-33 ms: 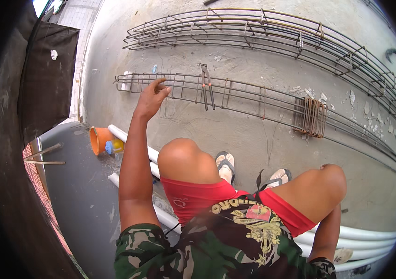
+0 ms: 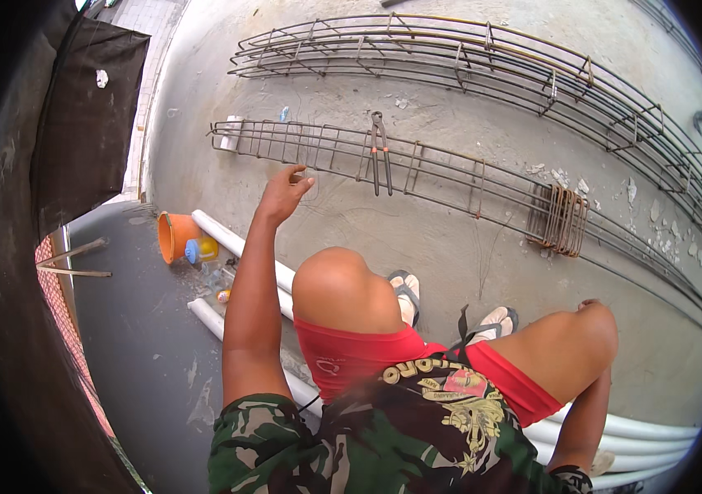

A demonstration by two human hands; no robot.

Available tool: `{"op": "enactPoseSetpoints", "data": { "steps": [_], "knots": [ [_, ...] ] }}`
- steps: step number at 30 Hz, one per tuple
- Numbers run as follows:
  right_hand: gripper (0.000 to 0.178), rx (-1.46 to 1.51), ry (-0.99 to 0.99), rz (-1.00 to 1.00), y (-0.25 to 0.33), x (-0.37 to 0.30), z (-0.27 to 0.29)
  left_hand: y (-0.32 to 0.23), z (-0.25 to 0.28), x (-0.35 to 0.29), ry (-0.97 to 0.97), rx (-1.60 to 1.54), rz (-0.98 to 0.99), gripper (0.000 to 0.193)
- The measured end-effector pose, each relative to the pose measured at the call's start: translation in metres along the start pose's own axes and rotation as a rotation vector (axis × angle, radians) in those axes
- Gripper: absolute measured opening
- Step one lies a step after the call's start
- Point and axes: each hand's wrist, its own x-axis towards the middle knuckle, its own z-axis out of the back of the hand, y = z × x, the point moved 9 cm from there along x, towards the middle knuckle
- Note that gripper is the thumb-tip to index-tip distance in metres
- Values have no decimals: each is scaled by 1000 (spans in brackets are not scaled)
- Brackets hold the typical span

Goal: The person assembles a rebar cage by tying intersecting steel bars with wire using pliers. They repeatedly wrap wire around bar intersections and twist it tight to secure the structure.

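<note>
On a grey concrete floor (image 2: 367, 226), a long, narrow cage of dark steel rods (image 2: 481, 185) is lying crosswise, with a pale, squared block (image 2: 232, 133) sitting at its left end. The bare left hand (image 2: 285, 196), fingers loosely curled and holding nothing visible, is hovering by the cage's near edge; whether the fingertips are touching is unclear. Rightward, grey metal pincers (image 2: 375, 159) with black, orange-banded handles are lying across the rods. Farther right, a bundle of rusty brown, squared metal rings (image 2: 563, 221) is surrounding them. Beyond, a larger steel-rod cage (image 2: 459, 62) is stretching alongside. The bent, bare right leg (image 2: 557, 350) is hiding the right hand from clear sight.
</note>
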Motion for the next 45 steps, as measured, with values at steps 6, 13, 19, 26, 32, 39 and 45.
{"op": "enactPoseSetpoints", "data": {
  "steps": [6, 13, 19, 26, 32, 39, 45],
  "knots": [
    [37, -372, -103, 255, 93, -19, 78, 270, -75, -33, -280, -299, 574, 68],
    [34, -407, -268, 355, 229, -82, 61, 326, -98, 1, -272, -856, 747, 82],
    [22, -501, -38, 533, 299, -114, -69, 362, -135, 45, -233, -1123, 880, 75],
    [20, -815, 263, 718, 327, -140, -202, 314, -133, 48, -379, -1486, 508, 16],
    [24, -830, 419, 943, 397, -181, -298, 229, -37, -27, -315, -1337, 52, 12],
    [49, -648, 251, 1744, 545, -314, -385, 126, 42, -102, -167, -1042, -177, 14],
    [25, -743, 352, 2016, 565, -311, -424, 54, 65, -125, 19, -689, -430, 16]
  ]
}}
